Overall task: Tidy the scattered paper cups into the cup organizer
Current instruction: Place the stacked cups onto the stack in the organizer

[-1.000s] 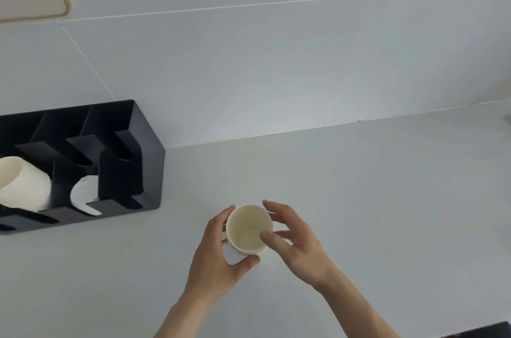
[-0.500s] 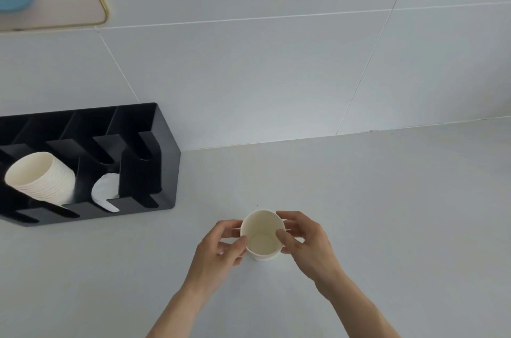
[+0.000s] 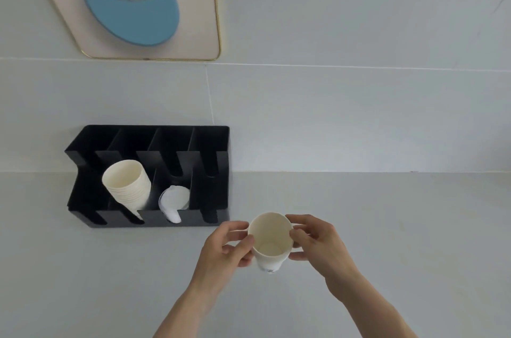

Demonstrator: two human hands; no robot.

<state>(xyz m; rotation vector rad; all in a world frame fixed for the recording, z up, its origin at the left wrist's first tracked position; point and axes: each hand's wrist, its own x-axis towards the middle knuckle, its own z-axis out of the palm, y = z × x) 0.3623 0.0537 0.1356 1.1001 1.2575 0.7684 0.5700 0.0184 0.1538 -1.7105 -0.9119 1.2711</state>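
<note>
Pale grey counter (image 3: 387, 227) runs up to a tiled wall (image 3: 331, 116), with a framed picture (image 3: 143, 6) hanging at about eleven o'clock. From my remote seat I see both hands meeting at the centre of the view around one paper cup (image 3: 270, 241), which is upright, mouth towards me and seemingly lifted just clear of the counter. My left hand (image 3: 226, 249) pinches its near-left wall with thumb and fingers; my right hand (image 3: 315, 243) grips the opposite side the same way.

At ten o'clock from the cup sits the black organizer (image 3: 149, 141), backed against the wall. Its second slot from the left holds a leaning stack of cups (image 3: 127, 185); the third holds white lids (image 3: 174, 199).

To do this step well, I judge I should pass the cup to one hand, tilt it to match the stack's lean, and slide it in along the same axis with a light grip, since thin paper crushes easily.

Count: one loose cup in hand, one stack (too tightly packed for me to number its cups), one organizer with four slots, two of them bare, and no other stray cups in view.
</note>
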